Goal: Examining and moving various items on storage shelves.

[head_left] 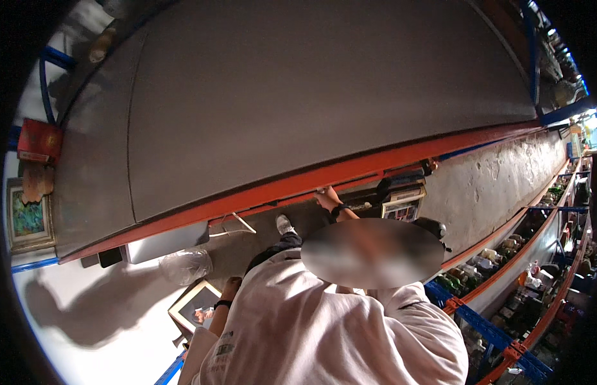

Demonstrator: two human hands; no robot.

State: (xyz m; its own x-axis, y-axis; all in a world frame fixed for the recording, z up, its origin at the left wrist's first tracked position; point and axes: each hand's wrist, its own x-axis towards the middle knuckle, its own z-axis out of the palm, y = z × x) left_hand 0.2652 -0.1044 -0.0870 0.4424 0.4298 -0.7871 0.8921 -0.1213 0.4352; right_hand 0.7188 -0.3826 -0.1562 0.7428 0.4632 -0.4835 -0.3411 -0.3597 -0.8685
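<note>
My right hand (325, 197), with a black band at the wrist, reaches up to the orange shelf beam (273, 186). Its fingers are curled at the lower edge of that beam; part of the forearm behind it is blurred out. My left hand (232, 287), also with a dark wristband, hangs low at my left side beside a framed picture (194, 309). How its fingers lie is too dark and small to make out. Above the beam spreads a wide grey shelf board (324, 90).
A red box (39, 141) and a gold-framed painting (30, 215) stand at the far left. Under the shelf are a clear plastic bag (186, 266), a pale box (167, 244) and stacked frames (401, 206). Racks of bottles and small goods (484, 260) line the right.
</note>
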